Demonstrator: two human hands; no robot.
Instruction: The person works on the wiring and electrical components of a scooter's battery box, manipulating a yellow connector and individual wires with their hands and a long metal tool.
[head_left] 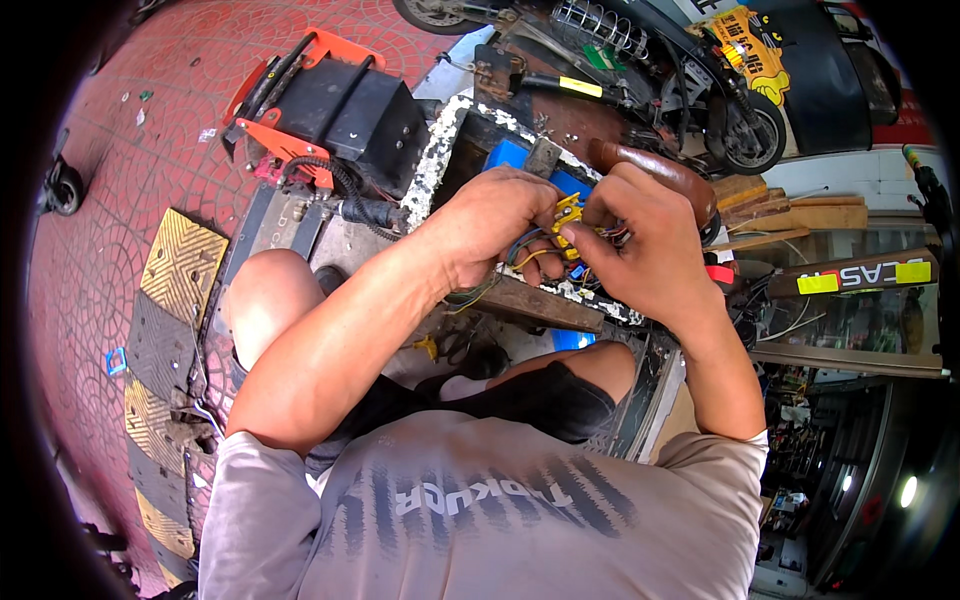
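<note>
My left hand [492, 225] and my right hand [640, 240] meet over a yellow plastic connector [566, 215] with a bundle of coloured wires [525, 255] running from it. Both hands pinch the connector from opposite sides, fingers curled around it. Under the hands lies a blue box-shaped part [512, 155] inside an opened scooter compartment with a speckled white rim [440, 150]. The wires trail down to the left, under my left palm.
A black and orange scooter part [335, 110] lies on the red brick pavement [150, 120] at the left. Yellow and black ramp pieces [180, 265] sit at the lower left. A wheel [750, 135], wooden planks [800, 215] and a brown seat [660, 170] stand at the right.
</note>
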